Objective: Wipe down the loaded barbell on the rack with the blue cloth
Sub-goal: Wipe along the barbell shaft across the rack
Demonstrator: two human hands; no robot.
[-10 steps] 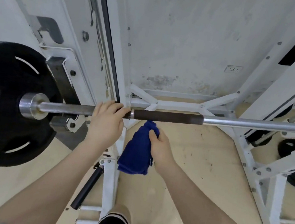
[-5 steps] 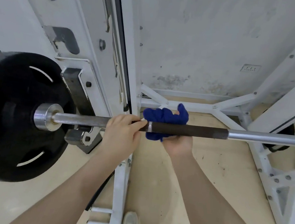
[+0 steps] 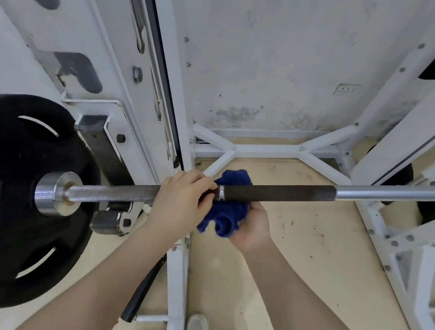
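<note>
The bar [image 3: 275, 192] lies across the white rack [image 3: 177, 268], 1 black plate [image 3: 15, 196] on its left end. The left hand [image 3: 179, 204] grips it. Just beside, the right hand [image 3: 251, 227] cups the bunched cloth [image 3: 225, 214] around the bar from beneath, fingers curled.

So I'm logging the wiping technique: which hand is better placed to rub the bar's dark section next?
The right hand: it holds the blue cloth against the barbell. The left hand only grips bare bar.
</note>
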